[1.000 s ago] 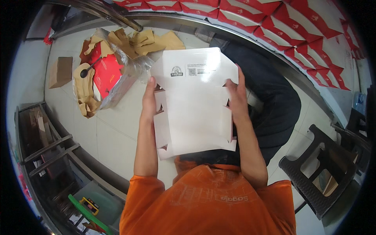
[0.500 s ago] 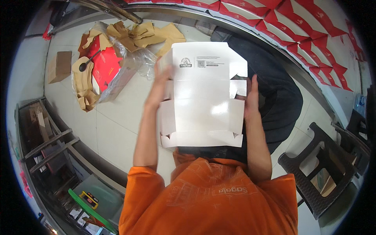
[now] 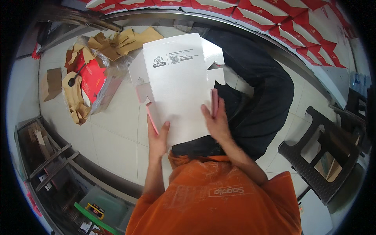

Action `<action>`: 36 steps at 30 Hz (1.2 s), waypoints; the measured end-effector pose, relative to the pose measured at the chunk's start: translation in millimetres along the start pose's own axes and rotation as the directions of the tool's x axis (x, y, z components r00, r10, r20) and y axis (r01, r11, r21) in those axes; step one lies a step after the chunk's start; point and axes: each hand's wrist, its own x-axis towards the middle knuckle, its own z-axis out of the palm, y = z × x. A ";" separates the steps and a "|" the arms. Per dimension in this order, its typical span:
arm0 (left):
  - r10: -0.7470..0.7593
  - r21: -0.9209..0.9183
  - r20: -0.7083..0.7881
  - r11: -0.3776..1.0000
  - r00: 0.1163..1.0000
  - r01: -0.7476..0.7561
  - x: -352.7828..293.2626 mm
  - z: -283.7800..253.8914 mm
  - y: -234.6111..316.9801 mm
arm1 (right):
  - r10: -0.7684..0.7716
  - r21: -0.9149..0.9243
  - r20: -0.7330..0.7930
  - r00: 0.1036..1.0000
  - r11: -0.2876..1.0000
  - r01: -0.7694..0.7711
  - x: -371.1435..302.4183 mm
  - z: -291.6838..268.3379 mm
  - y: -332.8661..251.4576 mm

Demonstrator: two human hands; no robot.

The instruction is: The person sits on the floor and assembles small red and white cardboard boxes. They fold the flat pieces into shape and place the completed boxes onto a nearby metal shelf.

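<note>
A white cardboard box blank (image 3: 180, 90), printed in black near its far end, lies over my lap with its inner side up. Its near side walls are folded upward, showing pinkish-red outer faces, while the far side flaps still spread outward. My left hand (image 3: 158, 137) grips the folded left wall, thumb on the inside and fingers behind. On the other side, my right hand (image 3: 216, 119) pinches the raised right wall, thumb inside. The fingers under both walls are partly hidden.
Ahead to the left stands a torn package (image 3: 92, 84) of red flat card with brown paper and a black spoon-like tool (image 3: 74, 78). A small brown carton (image 3: 51, 84) is beside it. Stacked red-and-white boxes (image 3: 290, 35) line the far right. A dark plastic stool (image 3: 321, 152) stands at right.
Both hands have slid nearer to me along the blank. Its near side walls, flat before, are now bent up. The whole view has shifted, and the blank has tilted slightly.
</note>
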 end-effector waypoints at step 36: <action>-0.170 0.151 0.768 0.985 0.617 0.084 5.3 145.6 37.3 | -0.244 -0.056 -0.565 0.788 0.964 0.258 -109.5 -164.3 27.1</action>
